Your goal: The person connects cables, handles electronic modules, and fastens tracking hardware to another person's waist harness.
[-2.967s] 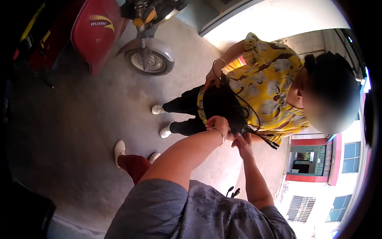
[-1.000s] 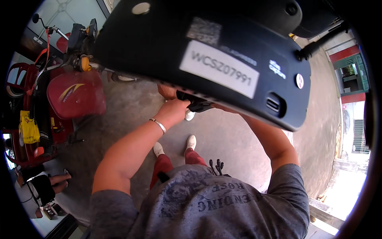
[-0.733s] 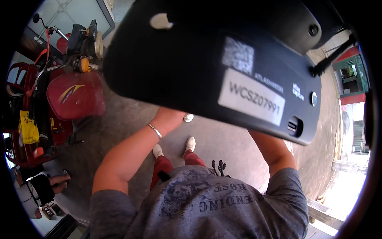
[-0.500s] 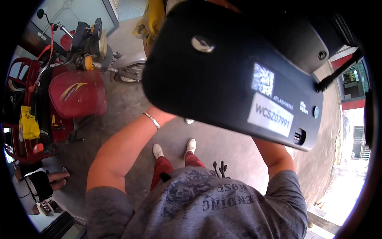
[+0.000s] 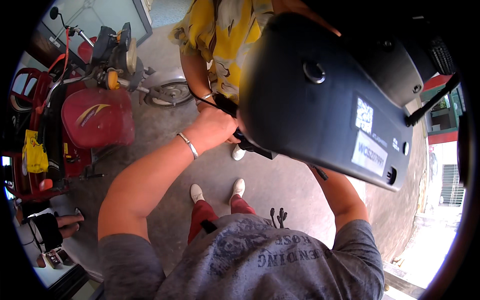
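A large black flat device (image 5: 320,100) with white labels and a round button fills the upper right, very close to the camera. My left hand (image 5: 215,127), with a metal bracelet on its wrist, is closed on a black part at the device's lower left edge. My right forearm (image 5: 340,195) rises behind the device, which hides my right hand. A person in a yellow patterned shirt (image 5: 225,35) stands facing me, one of their hands (image 5: 204,102) next to my left hand.
A red motorbike (image 5: 95,120) is parked at the left, with a second bike's front wheel (image 5: 172,92) behind it. Below me are bare concrete floor (image 5: 165,200) and my white shoes (image 5: 217,190). Another person's legs (image 5: 65,222) show at the lower left.
The black device has slid to the right and upward, uncovering the person in the yellow shirt. My left hand has stayed on its lower edge and moved up toward that person's hand.
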Demonstrator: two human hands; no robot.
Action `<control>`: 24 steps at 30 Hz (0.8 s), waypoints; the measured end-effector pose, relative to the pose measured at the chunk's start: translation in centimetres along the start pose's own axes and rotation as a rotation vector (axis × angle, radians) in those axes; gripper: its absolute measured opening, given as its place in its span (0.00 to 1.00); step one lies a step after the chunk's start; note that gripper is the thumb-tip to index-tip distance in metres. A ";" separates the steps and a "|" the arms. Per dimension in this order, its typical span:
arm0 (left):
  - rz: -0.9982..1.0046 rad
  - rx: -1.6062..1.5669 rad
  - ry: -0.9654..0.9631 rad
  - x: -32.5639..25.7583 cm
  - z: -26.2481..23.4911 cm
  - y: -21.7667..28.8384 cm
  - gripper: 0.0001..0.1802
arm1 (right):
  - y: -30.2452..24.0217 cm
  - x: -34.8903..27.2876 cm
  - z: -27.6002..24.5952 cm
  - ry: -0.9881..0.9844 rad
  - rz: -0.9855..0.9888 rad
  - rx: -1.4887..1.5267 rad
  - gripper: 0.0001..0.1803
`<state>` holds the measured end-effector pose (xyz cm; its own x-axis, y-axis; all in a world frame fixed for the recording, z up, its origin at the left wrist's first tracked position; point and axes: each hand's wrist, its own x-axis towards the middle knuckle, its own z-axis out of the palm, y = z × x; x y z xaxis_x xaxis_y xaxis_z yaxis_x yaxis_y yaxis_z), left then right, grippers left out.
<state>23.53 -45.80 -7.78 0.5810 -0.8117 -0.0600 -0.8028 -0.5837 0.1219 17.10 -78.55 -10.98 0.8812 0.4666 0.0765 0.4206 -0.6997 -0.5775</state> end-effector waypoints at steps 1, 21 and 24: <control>-0.007 0.005 -0.033 -0.4 -1.0 -0.1 0.20 | 0.4 0.2 0.1 -0.006 0.003 0.005 0.27; -0.120 -0.046 0.411 -2.5 -0.8 -1.5 0.07 | -1.5 0.4 3.9 0.115 0.053 0.245 0.33; -0.098 -0.052 0.495 -3.3 -0.8 -0.6 0.07 | -0.6 0.3 4.9 0.070 0.175 0.369 0.34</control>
<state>22.14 -42.75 -6.90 0.6574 -0.6377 0.4015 -0.7408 -0.6444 0.1895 15.99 -75.32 -14.57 0.9504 0.3110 -0.0015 0.1685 -0.5188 -0.8381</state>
